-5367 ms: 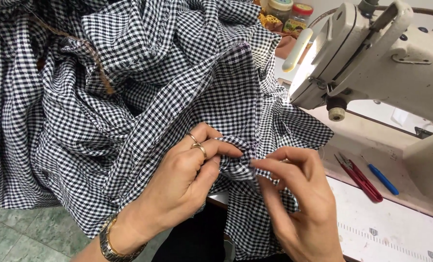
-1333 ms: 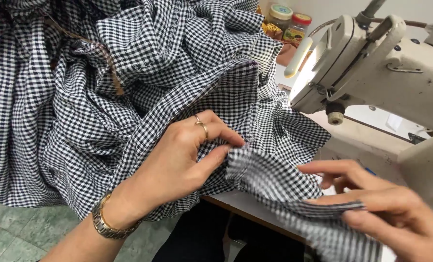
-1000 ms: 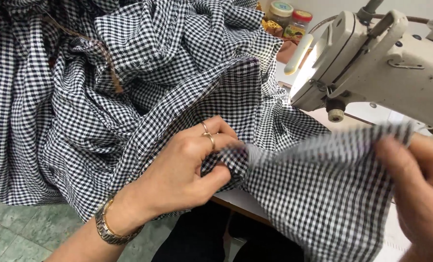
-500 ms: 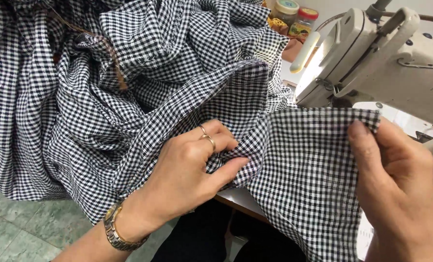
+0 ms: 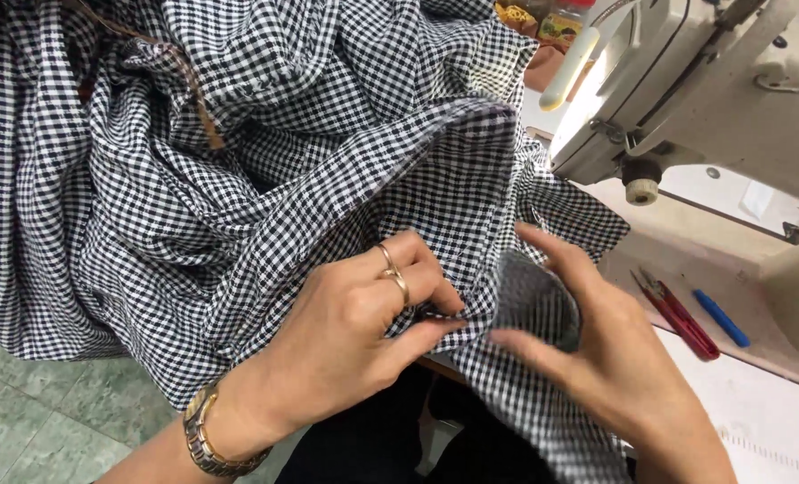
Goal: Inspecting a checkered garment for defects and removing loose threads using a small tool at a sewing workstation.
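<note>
A large black-and-white checked fabric (image 5: 238, 179) lies bunched over the table's left side and my lap. My left hand (image 5: 355, 332), with rings and a gold watch, pinches a fold of this cloth between thumb and fingers. My right hand (image 5: 597, 358) grips the neighbouring flap of the same fabric (image 5: 529, 300), which looks blurred, thumb and forefinger close to my left thumb. Both hands meet at the table's front edge, just left of the sewing machine.
A white sewing machine (image 5: 704, 90) stands at the upper right on a pale table (image 5: 776, 421). Red thread snips (image 5: 677, 314) and a blue pen (image 5: 720, 318) lie beside its base. Jars (image 5: 543, 18) sit at the back. Green tiled floor (image 5: 32, 421) shows lower left.
My right hand had spread the checked flap out to the right near the machine; now it has brought it back in and folded it against my left hand. The left hand stayed pinching.
</note>
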